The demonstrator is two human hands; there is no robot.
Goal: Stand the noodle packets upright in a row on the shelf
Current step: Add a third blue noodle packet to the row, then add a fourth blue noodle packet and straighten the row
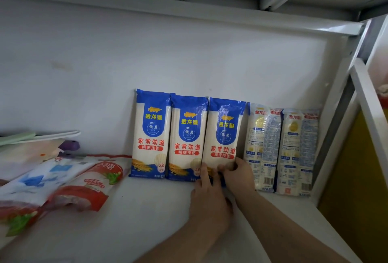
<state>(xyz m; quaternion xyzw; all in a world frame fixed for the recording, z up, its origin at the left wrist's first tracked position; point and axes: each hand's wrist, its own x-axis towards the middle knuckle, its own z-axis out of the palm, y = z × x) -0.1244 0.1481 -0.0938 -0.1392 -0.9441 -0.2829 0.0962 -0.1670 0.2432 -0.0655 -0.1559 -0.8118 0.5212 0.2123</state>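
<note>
Both hands grip the base of a blue-and-white plastic noodle packet (224, 136), third in the row, at five o'clock on the white shelf (147, 210): left hand (207, 197) pinching, right hand (238, 174) curled. Best pressed flush against its neighbours.

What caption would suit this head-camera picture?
Both hands steady the third blue noodle packet in an upright row on a white shelf.
</note>
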